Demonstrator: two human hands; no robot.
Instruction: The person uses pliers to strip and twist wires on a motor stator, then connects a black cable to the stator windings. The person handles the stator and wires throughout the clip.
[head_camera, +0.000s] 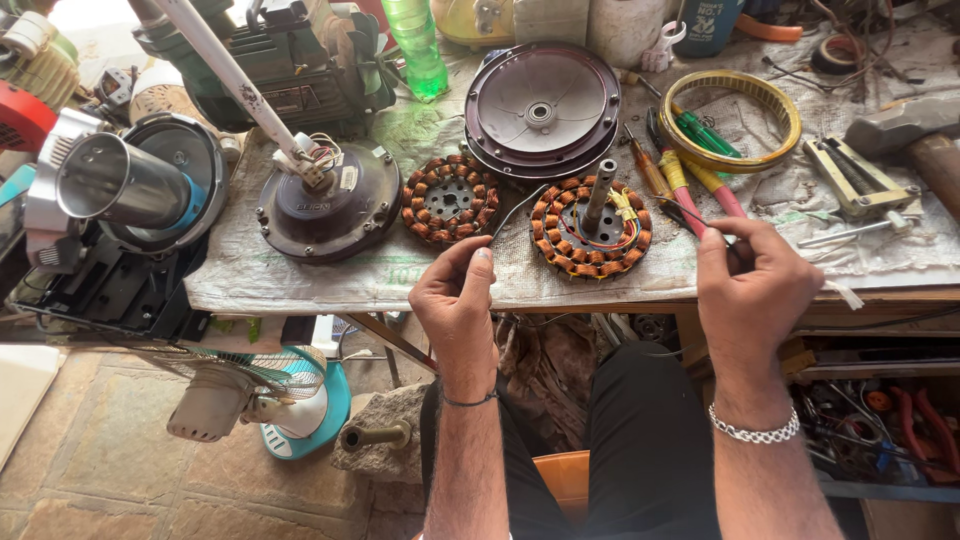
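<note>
Pinching a thin wire (520, 208) between thumb and forefinger, my left hand (455, 300) hovers at the bench edge (560, 300). The wire runs up toward one o'clock, ending at the copper-wound stator with the steel shaft (592, 226). My right hand (752, 290), at three o'clock from the left, is curled closed, fingers pressed on what seems another thin strand (690, 212). A second stator (450, 199) lies at eleven o'clock.
</note>
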